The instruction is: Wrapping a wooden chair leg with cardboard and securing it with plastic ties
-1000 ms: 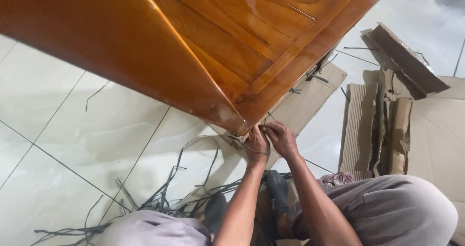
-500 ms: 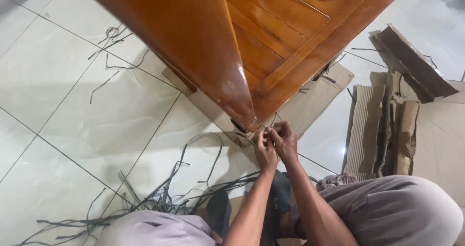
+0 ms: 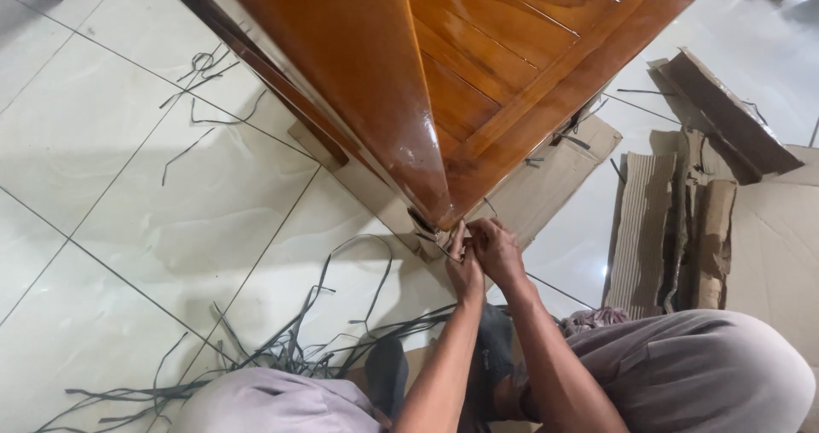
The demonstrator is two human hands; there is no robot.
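A glossy orange-brown wooden furniture piece (image 3: 478, 75) fills the top of the head view, its lower corner pointing down toward me. Both hands meet right under that corner. My left hand (image 3: 461, 267) and my right hand (image 3: 495, 249) pinch a thin dark strap (image 3: 424, 225) that runs around the corner, over a flat cardboard sheet (image 3: 554, 173) under the wood. The fingertips overlap, so the exact grip is partly hidden.
Several cut dark straps (image 3: 281, 348) lie tangled on the pale tiled floor (image 3: 128, 185) in front of my knees. Torn corrugated cardboard pieces (image 3: 682, 211) are piled at the right. My grey trouser legs (image 3: 699, 365) fill the bottom edge.
The view has swung, so the wooden corner now appears steeper and more of its dark underside shows. My hands stay together at the corner, shifting slightly up.
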